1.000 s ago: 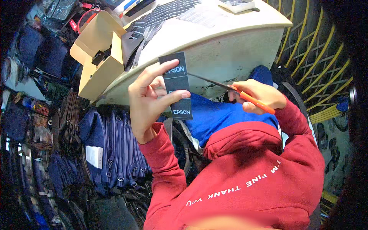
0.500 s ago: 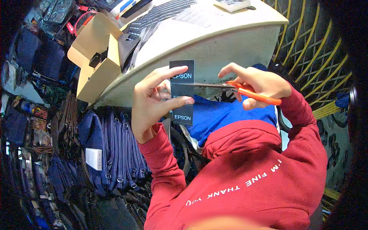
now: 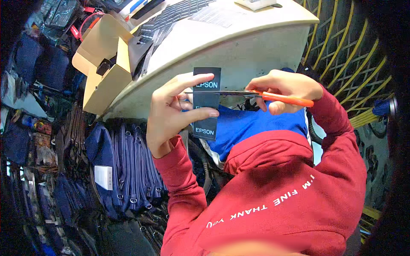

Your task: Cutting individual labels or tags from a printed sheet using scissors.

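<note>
My left hand (image 3: 171,106) pinches a dark strip of labels (image 3: 206,100) with pale lettering, held upright above my lap. Its index finger lies on the upper label and its thumb lower down. In my right hand (image 3: 290,91) are scissors (image 3: 282,99) with orange handles, fingers through the loops. The metal blades point left and cross the strip between finger and thumb, near the gap below the top label. Whether the blades have cut into the strip, I cannot tell.
Ahead stands a white table (image 3: 239,38) with a keyboard (image 3: 179,17) and printed sheets. An open cardboard box (image 3: 109,83) sits at its left edge. Dark blue bags with straps (image 3: 132,170) hang at left. A yellow lattice (image 3: 341,55) rises at right.
The scissor blades have come closer together across the strip as the right fingers drew in. The strip has shifted slightly to the right.
</note>
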### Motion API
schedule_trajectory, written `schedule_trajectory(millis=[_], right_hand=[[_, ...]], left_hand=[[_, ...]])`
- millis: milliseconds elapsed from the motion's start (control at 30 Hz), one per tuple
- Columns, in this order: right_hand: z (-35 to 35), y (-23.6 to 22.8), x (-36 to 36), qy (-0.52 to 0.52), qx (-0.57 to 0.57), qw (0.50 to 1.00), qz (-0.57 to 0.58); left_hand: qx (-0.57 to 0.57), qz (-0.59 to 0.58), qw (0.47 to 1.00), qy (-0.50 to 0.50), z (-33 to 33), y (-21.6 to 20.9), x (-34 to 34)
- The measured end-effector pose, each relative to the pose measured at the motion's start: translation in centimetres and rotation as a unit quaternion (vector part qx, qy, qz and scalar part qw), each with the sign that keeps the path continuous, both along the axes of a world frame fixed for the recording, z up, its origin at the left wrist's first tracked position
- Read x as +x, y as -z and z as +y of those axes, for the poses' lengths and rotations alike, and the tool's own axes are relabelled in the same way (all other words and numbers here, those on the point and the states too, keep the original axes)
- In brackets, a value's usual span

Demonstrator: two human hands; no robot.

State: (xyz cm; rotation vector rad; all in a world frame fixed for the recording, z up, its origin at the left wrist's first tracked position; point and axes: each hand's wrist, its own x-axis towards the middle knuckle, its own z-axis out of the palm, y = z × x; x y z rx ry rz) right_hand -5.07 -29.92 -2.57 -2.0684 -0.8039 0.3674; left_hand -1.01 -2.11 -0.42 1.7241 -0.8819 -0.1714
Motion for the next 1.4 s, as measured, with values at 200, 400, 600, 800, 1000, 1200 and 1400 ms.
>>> schedule_trajectory(millis=[200, 400, 600, 800, 1000, 1200, 1400], right_hand=[[0.13, -0.08, -0.07, -0.004, 0.004, 1.000, 0.013], [0.05, -0.32, -0.39, -0.015, 0.021, 1.000, 0.005], [0.04, 0.08, 0.16, -0.019, 0.017, 0.999, 0.027], [-0.04, 0.10, -0.19, -0.031, 0.039, 0.999, 0.007], [-0.03, 0.00, -0.23, -0.036, 0.019, 0.999, 0.001], [-0.04, 0.34, -0.09, -0.028, 0.018, 0.999, -0.016], [0.20, -0.21, -0.35, -0.020, 0.003, 0.999, -0.025]], left_hand=[[-0.004, 0.005, 1.000, 0.005, 0.06, 0.02, -0.14], [-0.003, 0.008, 1.000, -0.006, 0.07, 0.16, 0.00], [0.010, -0.072, 0.997, -0.006, 0.12, -0.03, 0.32], [-0.002, -0.042, 0.999, -0.006, -0.01, 0.18, 0.19], [-0.014, -0.018, 1.000, 0.005, -0.04, 0.37, 0.16], [0.002, -0.015, 1.000, 0.002, -0.03, 0.27, 0.20], [-0.003, -0.004, 1.000, 0.001, 0.08, 0.16, 0.04]])
